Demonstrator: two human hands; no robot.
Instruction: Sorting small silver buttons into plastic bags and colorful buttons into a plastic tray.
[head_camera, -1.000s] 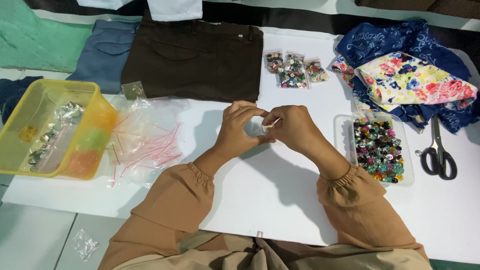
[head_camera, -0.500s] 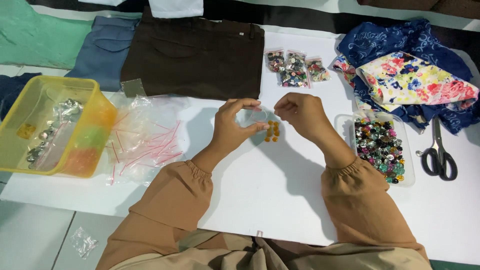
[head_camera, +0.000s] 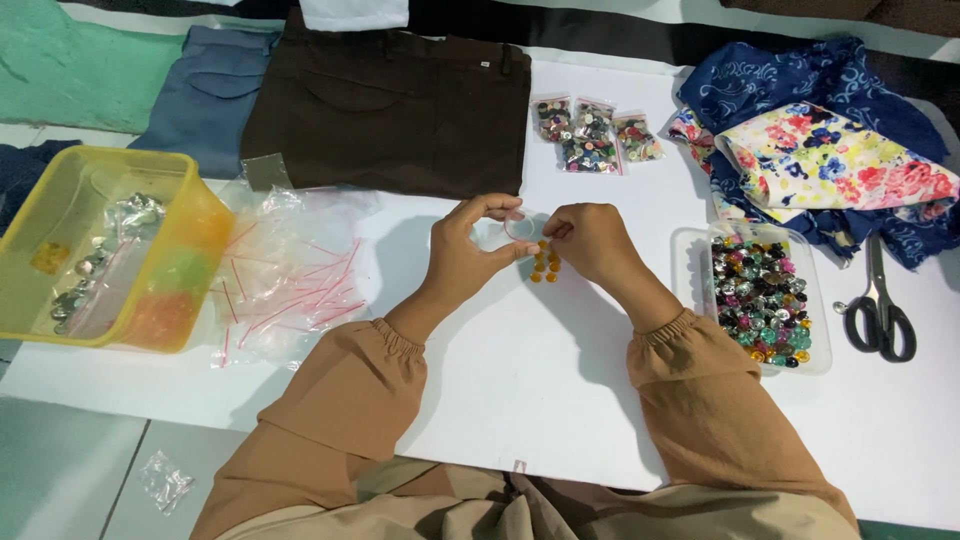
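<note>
My left hand (head_camera: 468, 255) and my right hand (head_camera: 590, 240) meet over the white table (head_camera: 520, 390) and together pinch a small clear plastic bag (head_camera: 520, 228) by its top. Several orange buttons (head_camera: 545, 262) sit inside the bag's lower end, just below my fingers. A clear tray of mixed coloured buttons (head_camera: 760, 295) lies right of my right hand. A loose pile of empty clear bags with red strips (head_camera: 285, 275) lies left of my left hand.
A yellow bin (head_camera: 35, 320) with filled bags stands at the left. Three filled button bags (head_camera: 592, 132) lie at the back, by dark brown trousers (head_camera: 390, 100). Blue and floral fabrics (head_camera: 820, 150) and black scissors (head_camera: 880, 310) are at the right.
My hands parted, showing the orange buttons in the small bag, then closed together again on the bag's top. The bag has stayed at the table's middle.
</note>
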